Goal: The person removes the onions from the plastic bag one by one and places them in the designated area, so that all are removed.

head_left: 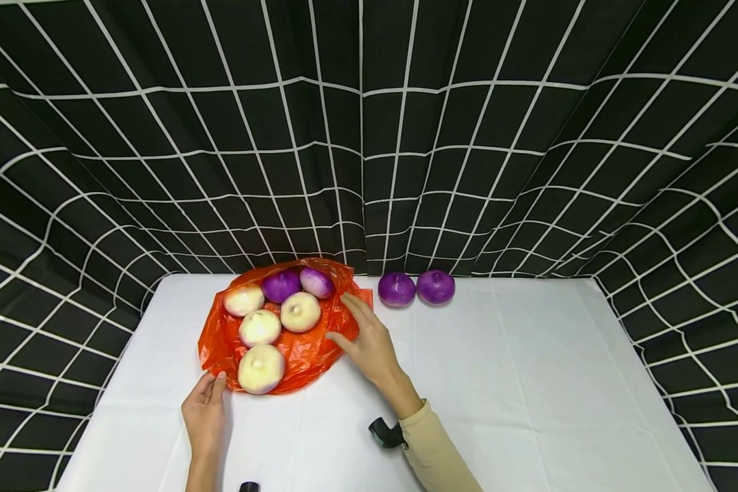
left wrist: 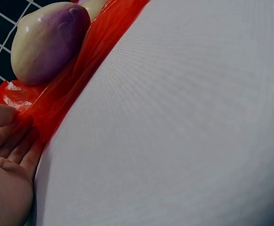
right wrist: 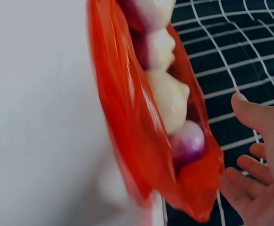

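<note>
A red plastic bag (head_left: 307,345) lies spread at the left of the table, with several purple-and-cream turnips (head_left: 261,369) in it. Its near-left edge is pinched by my left hand (head_left: 203,413); in the left wrist view the thumb lies over the plastic (left wrist: 56,106) and the fingers under it. My right hand (head_left: 372,342) is at the bag's right side, fingers spread and holding nothing. In the right wrist view, its fingertips come close to the bag's edge (right wrist: 200,188); whether they touch it I cannot tell.
Two purple turnips (head_left: 396,290) sit side by side at the table's back edge, right of the bag. A black curved object (head_left: 384,434) shows by the right sleeve. Black cloth with white grid lines (head_left: 467,157) hangs behind the white table (head_left: 529,383).
</note>
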`<state>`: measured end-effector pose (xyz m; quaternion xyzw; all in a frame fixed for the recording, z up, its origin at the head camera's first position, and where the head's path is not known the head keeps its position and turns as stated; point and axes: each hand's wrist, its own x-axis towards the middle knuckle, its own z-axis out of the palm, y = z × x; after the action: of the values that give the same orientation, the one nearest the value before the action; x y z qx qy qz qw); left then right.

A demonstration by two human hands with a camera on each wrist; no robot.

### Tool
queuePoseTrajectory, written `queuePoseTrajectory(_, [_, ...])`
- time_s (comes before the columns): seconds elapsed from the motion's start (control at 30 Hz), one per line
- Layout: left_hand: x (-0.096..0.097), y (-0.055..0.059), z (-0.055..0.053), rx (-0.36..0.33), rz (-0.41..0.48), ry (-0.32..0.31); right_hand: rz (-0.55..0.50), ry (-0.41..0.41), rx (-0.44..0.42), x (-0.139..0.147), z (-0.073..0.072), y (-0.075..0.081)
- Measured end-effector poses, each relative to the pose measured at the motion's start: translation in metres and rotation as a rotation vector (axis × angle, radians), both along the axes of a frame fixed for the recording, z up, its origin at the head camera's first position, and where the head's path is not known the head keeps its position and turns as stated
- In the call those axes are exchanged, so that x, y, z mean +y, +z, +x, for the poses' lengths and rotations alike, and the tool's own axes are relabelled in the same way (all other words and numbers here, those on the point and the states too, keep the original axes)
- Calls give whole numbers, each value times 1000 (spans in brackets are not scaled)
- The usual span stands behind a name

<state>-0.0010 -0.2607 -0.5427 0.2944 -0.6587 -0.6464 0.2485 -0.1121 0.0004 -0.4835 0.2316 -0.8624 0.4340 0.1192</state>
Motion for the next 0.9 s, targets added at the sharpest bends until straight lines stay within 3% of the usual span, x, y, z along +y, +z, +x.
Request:
queuePoseTrajectory(0.37, [-1, -1, 2, 3, -4, 3, 17, 118, -47, -32, 23, -7])
queuePoseTrajectory(0.7, [4, 0, 1, -17, -14, -4, 140, 158, -40, -52, 35, -14])
queuePoseTrajectory(0.9, [1, 2, 1, -42, -21, 4, 143, 202, -55, -69, 43, -19])
